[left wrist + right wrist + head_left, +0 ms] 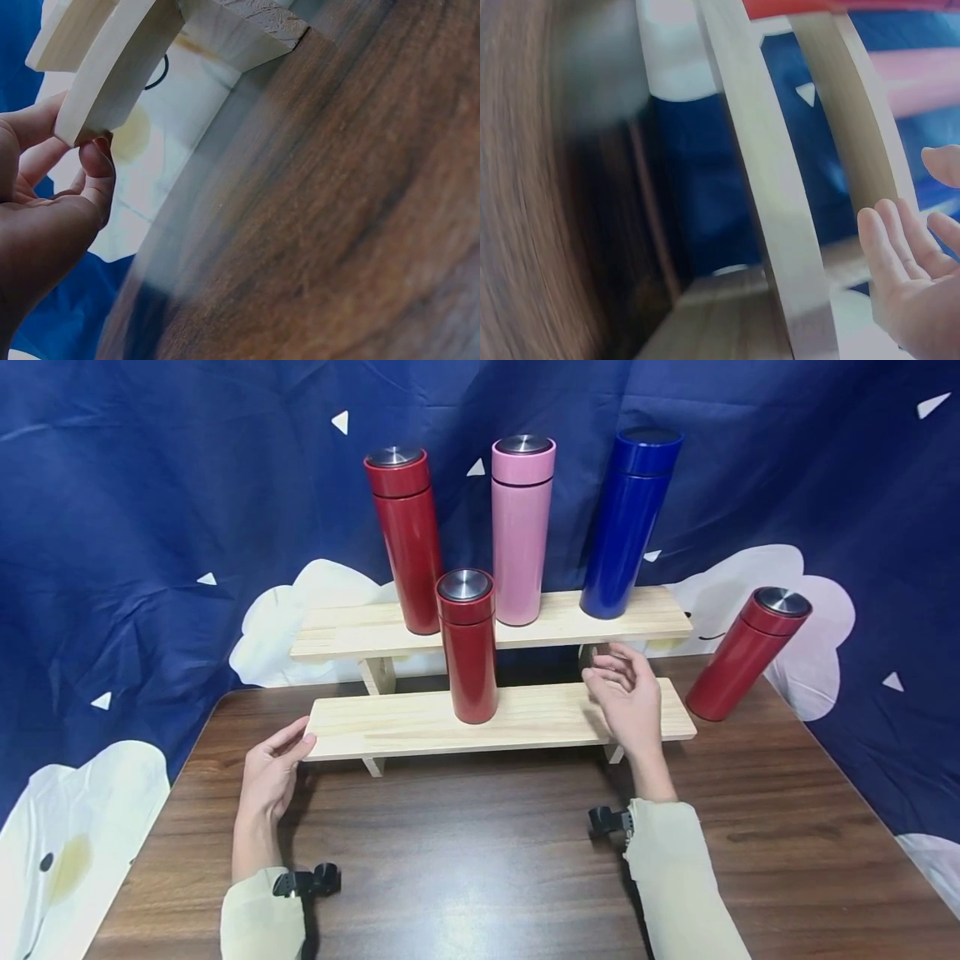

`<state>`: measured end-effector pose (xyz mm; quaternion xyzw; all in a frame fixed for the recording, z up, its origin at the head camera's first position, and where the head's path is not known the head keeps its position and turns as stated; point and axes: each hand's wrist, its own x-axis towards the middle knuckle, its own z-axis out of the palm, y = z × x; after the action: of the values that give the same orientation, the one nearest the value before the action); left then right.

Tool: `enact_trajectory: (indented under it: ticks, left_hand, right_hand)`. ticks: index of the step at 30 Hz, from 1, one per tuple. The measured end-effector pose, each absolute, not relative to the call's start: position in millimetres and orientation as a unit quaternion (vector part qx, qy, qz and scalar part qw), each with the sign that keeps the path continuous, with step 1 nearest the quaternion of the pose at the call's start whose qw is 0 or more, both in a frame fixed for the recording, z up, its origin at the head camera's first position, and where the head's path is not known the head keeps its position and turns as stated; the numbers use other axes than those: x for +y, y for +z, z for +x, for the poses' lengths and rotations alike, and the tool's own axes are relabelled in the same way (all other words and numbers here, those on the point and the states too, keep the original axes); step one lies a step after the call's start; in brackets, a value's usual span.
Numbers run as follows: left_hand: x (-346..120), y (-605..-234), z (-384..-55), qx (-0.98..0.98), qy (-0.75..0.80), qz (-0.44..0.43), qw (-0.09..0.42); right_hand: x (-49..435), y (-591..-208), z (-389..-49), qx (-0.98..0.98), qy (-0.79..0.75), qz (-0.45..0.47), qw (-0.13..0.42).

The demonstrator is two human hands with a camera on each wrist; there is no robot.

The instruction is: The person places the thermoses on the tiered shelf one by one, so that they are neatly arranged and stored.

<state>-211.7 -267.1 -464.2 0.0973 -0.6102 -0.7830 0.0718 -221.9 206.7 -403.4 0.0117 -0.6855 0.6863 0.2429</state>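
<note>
A two-step wooden stand has a lower shelf (390,721) and a raised back shelf (337,628). My left hand (270,775) pinches the left end of the lower shelf between thumb and fingers, a grip the left wrist view confirms. Over the right part of that shelf is my right hand (626,697), its fingers loosely bent and holding nothing, just below the back shelf's front edge. One red thermos flask (472,660) stands on the lower shelf. Along the back shelf stand another red flask (408,543), a pink flask (519,543) and a blue flask (632,527).
To the right of the stand, a further red flask (742,664) is on the brown wooden table (450,860). Behind everything hangs a dark blue cloth (187,485) with white cloud and triangle shapes. Each wrist carries a small black camera mount.
</note>
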Motion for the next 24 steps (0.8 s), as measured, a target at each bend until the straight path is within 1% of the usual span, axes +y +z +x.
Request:
enact_trajectory:
  ticks: [10,16,24]
  left_hand:
    - [-267,-465,-212,-0.605,-0.788,0.091,0.070]
    - [-267,-465,-211,-0.603,-0.789,0.094,0.071]
    - [-266,-465,-211,-0.598,-0.792,0.101,0.071]
  right_hand:
    - [240,-402,-216,-0.635,0.716,-0.053,0.287]
    - [257,-407,-212,-0.617,0.720,-0.068,0.311]
    - [281,-417,-207,-0.592,0.724,-0.135,0.327]
